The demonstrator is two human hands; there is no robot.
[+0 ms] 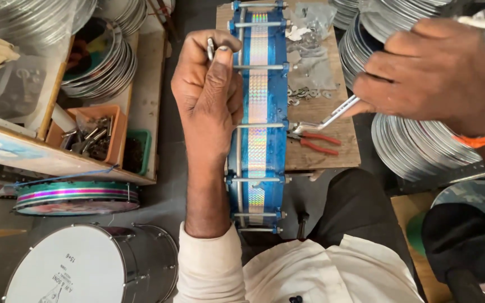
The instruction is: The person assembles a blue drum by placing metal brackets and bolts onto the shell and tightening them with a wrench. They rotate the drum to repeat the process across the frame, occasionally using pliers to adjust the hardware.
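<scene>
Fitting rods on the blue drum (258, 120): left hand (209, 84) clenches a rod beside it, right hand (433, 73) grips what looks like a key (332, 116), which next needs seating on a lug.

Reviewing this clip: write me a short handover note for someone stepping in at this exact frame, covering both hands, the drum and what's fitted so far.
Left hand: closed in a fist against the blue drum shell, thumb pressing a small metal piece at a tension rod.
Right hand: gripping a metal tool, its tip at a rod end on the drum's right side.
The drum stands on edge in front of the person's lap, against a wooden board. Red-handled pliers and loose washers lie on the board.
Done: several tension rods sit across the shell.
Left: how tight each rod is cannot be told from this view.
</scene>
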